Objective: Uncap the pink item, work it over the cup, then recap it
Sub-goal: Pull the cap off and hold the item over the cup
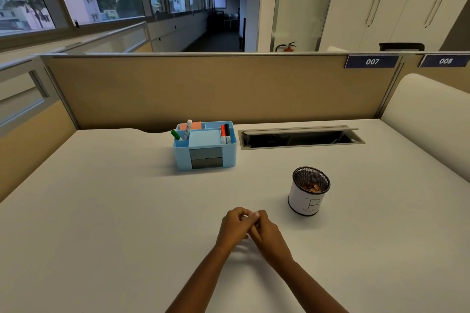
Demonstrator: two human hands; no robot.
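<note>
My left hand (232, 223) and my right hand (267, 232) are pressed together just above the white desk (114, 211), low in the middle of the head view. Their fingers are curled around a small item (245, 216). Only a pale sliver of it shows between the fingertips, and I cannot make out its colour or shape. The cup (309, 192) is a black mesh holder wrapped in white paper marked "B". It stands upright to the right of my hands and a little farther away, apart from them. Brownish bits lie inside it.
A blue desk organiser (204, 146) with green, white, red and black markers stands farther back, left of centre. An open cable slot (300, 138) lies at the back right. A tan partition (216, 89) closes off the desk's far edge.
</note>
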